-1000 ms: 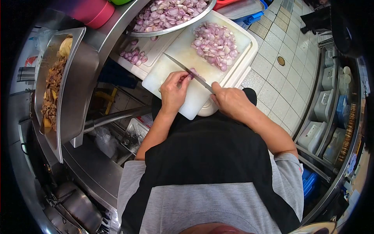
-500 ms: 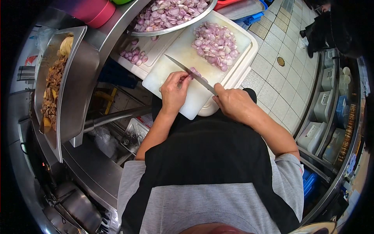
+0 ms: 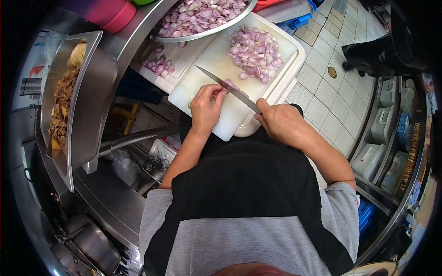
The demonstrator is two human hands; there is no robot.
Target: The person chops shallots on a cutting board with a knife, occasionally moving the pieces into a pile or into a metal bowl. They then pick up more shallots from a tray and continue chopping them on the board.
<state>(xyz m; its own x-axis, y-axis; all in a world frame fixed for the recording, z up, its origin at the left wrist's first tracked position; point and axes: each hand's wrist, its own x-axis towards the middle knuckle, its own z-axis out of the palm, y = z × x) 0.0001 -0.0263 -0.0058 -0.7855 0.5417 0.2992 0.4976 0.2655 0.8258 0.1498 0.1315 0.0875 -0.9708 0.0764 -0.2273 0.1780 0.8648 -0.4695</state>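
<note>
My right hand (image 3: 282, 120) is wrapped round the handle of a kitchen knife (image 3: 229, 88), its blade slanting up and left across the white cutting board (image 3: 186, 94). On the near side of the blade, my left hand (image 3: 207, 106) is closed in a pinch on a shallot, mostly hidden by the fingers. Cut shallot slices (image 3: 233, 84) lie against the far side of the blade. A pile of sliced shallots (image 3: 255, 53) covers the far right of the board. Whole peeled shallots (image 3: 159, 67) sit on the tray at the board's left.
A large metal bowl of shallots (image 3: 202, 18) stands behind the board. To the left is a deep steel pan (image 3: 87, 92) of cooked food. At right, a person in dark clothes (image 3: 384, 55) is on the tiled floor beside a shelf of containers (image 3: 382, 124).
My right hand and the knife have shifted slightly towards me and to the right. My left hand stays in place. The person at the right has moved further into view.
</note>
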